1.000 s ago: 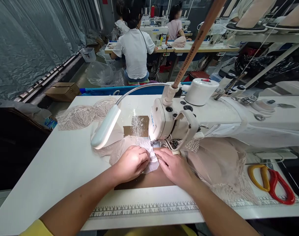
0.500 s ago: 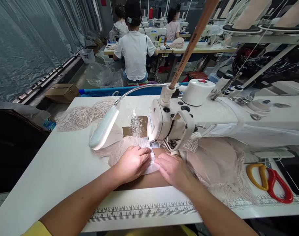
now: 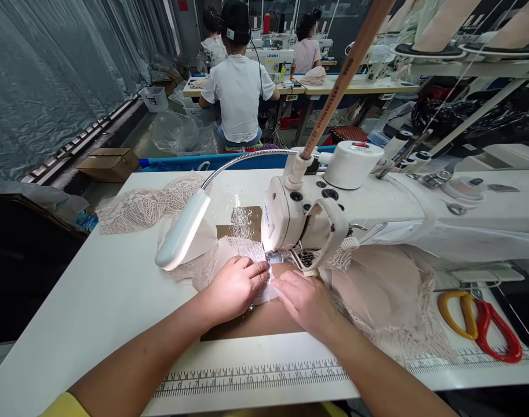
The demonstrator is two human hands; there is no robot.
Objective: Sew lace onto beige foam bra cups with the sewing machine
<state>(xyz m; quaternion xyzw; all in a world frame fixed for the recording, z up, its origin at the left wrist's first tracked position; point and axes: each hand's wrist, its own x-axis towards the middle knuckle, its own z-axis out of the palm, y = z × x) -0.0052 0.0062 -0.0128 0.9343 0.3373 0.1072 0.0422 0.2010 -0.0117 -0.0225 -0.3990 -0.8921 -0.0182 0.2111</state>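
On my feed the tabletop (image 3: 90,301) came through bright, while the silvery curtain (image 3: 73,69) and the room behind looked dimmer and greyer. The gooseneck lamp (image 3: 183,229) glowed white along its edge, and the pale fabric (image 3: 247,248) near the needle washed out almost to white. Glare streaked a shiny patch (image 3: 245,223) beyond it. The left edge sank to near black, the wide lens stretched the thread cones (image 3: 447,23) at upper right, and the distant machines (image 3: 270,58) looked soft to me.

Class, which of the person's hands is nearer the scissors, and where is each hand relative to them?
Right. The right hand is left of the scissors, with pale lacy fabric between; the left hand is farther left, beyond the right hand.
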